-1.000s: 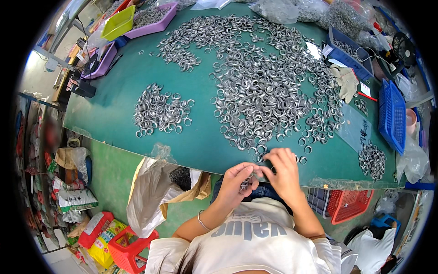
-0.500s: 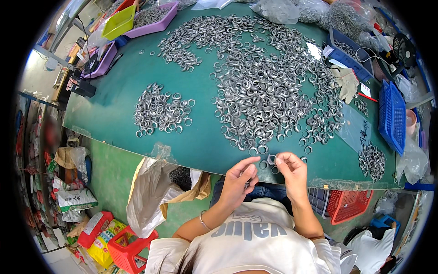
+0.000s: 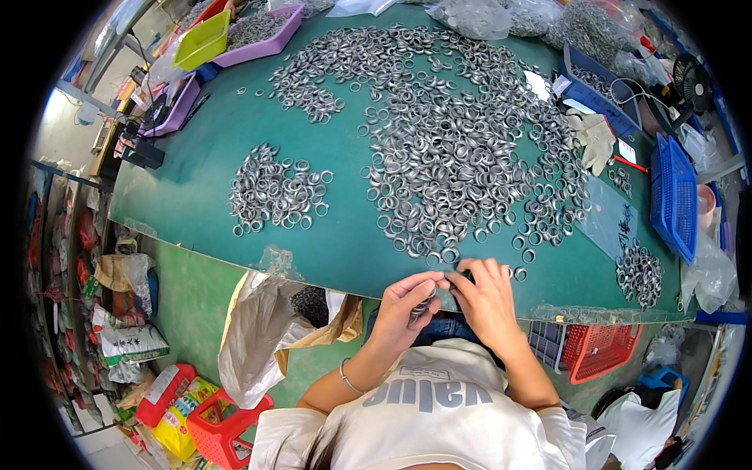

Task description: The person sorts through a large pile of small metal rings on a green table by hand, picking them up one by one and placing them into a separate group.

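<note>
Grey metal rings lie in a wide heap (image 3: 446,149) across the green tabletop, with a smaller pile (image 3: 274,188) to the left. At the near edge, my left hand (image 3: 403,313) is closed around several metal rings (image 3: 423,307), its thumb and index finger pinched together. Beside it, my right hand (image 3: 487,301) bends its fingers over a ring at the table edge, its thumb close to my left fingertips. My right fingers largely hide that ring. Just right of them lies a loose ring (image 3: 520,273).
A small ring pile (image 3: 639,276) lies at the right beside a clear plastic bag (image 3: 607,219). A blue basket (image 3: 674,200), a glove (image 3: 593,141) and a fan (image 3: 692,84) line the right side. An open sack (image 3: 254,337) stands below the near edge; a red stool (image 3: 223,427) is lower left.
My right hand has shifted left and turned its fingers down over the rings at the edge. My left hand has moved slightly, its thumb and index finger closing, rings now showing in its palm.
</note>
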Demonstrator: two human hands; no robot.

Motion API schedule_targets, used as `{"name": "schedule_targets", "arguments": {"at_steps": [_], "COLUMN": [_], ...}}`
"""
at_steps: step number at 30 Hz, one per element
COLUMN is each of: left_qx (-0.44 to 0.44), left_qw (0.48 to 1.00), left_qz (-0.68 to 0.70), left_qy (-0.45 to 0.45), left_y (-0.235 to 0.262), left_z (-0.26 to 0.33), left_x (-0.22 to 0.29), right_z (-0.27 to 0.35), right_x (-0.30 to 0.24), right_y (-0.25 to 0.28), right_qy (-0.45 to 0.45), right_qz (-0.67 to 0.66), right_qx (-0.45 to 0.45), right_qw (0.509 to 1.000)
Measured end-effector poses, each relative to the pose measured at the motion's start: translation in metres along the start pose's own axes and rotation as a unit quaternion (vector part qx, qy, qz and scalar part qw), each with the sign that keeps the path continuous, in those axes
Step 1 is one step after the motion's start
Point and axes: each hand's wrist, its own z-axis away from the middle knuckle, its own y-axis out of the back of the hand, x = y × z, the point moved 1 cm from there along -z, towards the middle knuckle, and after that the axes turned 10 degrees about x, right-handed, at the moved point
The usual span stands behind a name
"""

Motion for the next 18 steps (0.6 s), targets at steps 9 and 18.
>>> {"name": "schedule_targets", "arguments": {"at_steps": [9, 18], "left_qx": [-0.033, -0.058], "left_qw": [0.999, 0.973], "left_qz": [-0.034, -0.208], "left_qy": [-0.021, -0.087], "left_y": [0.003, -0.002], "left_z": [0.0, 0.003], "left_x": [-0.007, -0.012], "right_z": [0.006, 0.002], "right_x": [0.012, -0.003], "right_y": [-0.003, 0.008], "right_qy": [-0.322, -0.268], "right_qz": [-0.341, -0.359], "right_qx": [0.077, 0.025], "right_qw": [0.88, 0.894]}}
